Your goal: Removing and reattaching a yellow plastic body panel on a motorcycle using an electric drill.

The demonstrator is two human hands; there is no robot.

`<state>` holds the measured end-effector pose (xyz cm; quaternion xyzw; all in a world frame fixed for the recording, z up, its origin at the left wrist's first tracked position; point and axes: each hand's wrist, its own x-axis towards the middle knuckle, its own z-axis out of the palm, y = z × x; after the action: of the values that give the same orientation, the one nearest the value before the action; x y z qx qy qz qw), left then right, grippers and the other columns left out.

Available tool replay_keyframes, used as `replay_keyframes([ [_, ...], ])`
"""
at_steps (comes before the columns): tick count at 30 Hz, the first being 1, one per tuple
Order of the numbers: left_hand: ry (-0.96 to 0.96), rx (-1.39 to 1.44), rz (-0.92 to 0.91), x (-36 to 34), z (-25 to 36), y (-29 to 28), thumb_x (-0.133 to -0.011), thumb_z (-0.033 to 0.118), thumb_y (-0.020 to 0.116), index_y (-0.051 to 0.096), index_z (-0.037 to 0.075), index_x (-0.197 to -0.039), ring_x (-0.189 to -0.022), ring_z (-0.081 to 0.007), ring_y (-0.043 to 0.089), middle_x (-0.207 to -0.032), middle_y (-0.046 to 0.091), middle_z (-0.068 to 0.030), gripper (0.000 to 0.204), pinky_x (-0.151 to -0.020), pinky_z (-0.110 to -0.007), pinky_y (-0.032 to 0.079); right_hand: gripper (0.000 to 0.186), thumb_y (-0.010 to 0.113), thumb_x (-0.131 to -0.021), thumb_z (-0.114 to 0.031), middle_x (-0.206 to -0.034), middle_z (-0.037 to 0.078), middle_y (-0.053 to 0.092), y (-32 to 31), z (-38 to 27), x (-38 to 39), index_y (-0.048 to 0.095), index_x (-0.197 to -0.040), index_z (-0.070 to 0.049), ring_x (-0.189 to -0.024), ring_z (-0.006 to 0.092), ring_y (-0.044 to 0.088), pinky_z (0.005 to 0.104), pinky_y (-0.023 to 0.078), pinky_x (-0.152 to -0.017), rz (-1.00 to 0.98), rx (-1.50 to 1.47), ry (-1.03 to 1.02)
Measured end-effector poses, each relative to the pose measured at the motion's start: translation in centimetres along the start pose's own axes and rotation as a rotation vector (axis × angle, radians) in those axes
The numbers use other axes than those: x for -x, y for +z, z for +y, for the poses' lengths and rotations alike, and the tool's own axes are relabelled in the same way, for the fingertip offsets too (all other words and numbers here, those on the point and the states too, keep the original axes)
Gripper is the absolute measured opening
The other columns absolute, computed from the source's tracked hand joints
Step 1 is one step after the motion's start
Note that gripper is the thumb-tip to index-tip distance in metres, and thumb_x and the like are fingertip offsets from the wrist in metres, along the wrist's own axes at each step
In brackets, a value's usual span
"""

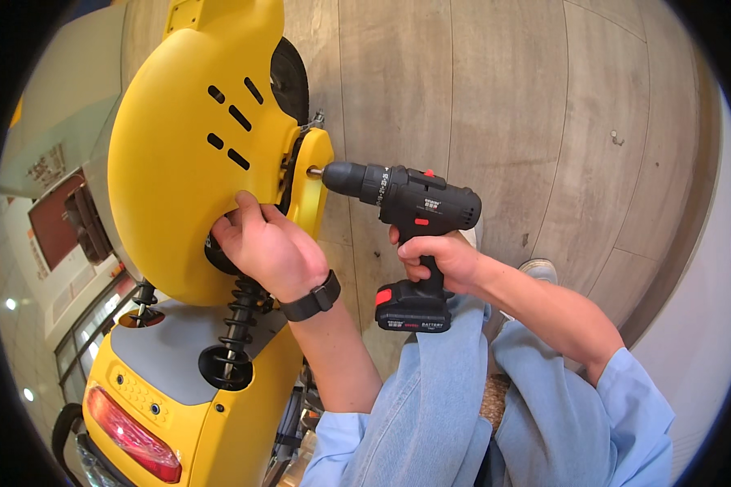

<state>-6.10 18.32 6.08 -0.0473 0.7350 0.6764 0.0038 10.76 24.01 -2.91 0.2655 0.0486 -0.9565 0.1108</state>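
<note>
My right hand (443,260) is wrapped round the handle of a black cordless drill (430,199) with red accents. The drill lies level, pointing left, and its bit enters a hole in a yellow bracket (310,191). My left hand (272,243), with a black band on the wrist, rests curled against the lower right part of a large yellow slotted cover (179,154). Its fingers bend in at the cover's edge, and some are hidden. A black wheel (291,81) shows behind the cover's upper right side.
Below the cover, black coil springs (240,312) join a yellow body (252,406) with a grey panel (179,349) and a red tail light (134,434). Wood-look floor (503,97) spreads to the right, up to a white wall (707,325). My knees (430,390) are close underneath the drill.
</note>
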Motion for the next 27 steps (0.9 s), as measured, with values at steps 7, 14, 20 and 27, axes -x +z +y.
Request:
replay_keyframes([
  [7, -0.051, 0.120, -0.007, -0.1, 0.4, -0.1, -0.103, 0.013, 0.050, 0.047, 0.001, -0.129, -0.118, -0.0218, 0.053, -0.129, 0.056, -0.0109, 0.028, -0.104, -0.036, 0.040, 0.017, 0.063, -0.081, -0.005, -0.063, 0.002, 0.050, -0.1, 0.1, 0.1, 0.058, -0.097, -0.003, -0.049, 0.0116, 0.044, 0.0267, 0.038, -0.049, 0.010, 0.000, -0.013],
  [14, -0.014, 0.136, 0.017, -0.3, 1.1, -0.8, -0.104, 0.015, 0.050, 0.047, 0.001, -0.128, -0.118, -0.0233, 0.054, -0.129, 0.057, -0.0113, 0.028, -0.105, -0.037, 0.040, 0.019, 0.064, -0.080, -0.005, -0.064, 0.003, 0.049, -0.3, 0.1, 0.1, 0.058, -0.098, -0.003, -0.049, 0.0116, 0.044, 0.0265, 0.037, -0.049, 0.000, -0.006, -0.006],
  [20, 0.001, 0.135, 0.031, 0.7, 1.2, -1.2, -0.103, 0.015, 0.052, 0.047, 0.002, -0.128, -0.118, -0.0247, 0.054, -0.129, 0.056, -0.0116, 0.029, -0.104, -0.039, 0.041, 0.024, 0.066, -0.078, -0.007, -0.064, 0.002, 0.047, -0.5, 0.1, 0.2, 0.056, -0.099, -0.004, -0.049, 0.0118, 0.043, 0.0270, 0.038, -0.050, 0.015, 0.002, 0.005],
  [27, 0.019, 0.188, -0.048, 0.6, 1.9, -2.3, -0.101, 0.016, 0.056, 0.047, 0.002, -0.129, -0.120, -0.0258, 0.053, -0.130, 0.056, -0.0121, 0.032, -0.104, -0.039, 0.040, 0.028, 0.066, -0.077, -0.006, -0.063, 0.002, 0.046, -0.3, 0.1, 0.3, 0.058, -0.104, -0.002, -0.049, 0.0119, 0.043, 0.0270, 0.039, -0.051, 0.035, 0.026, 0.003],
])
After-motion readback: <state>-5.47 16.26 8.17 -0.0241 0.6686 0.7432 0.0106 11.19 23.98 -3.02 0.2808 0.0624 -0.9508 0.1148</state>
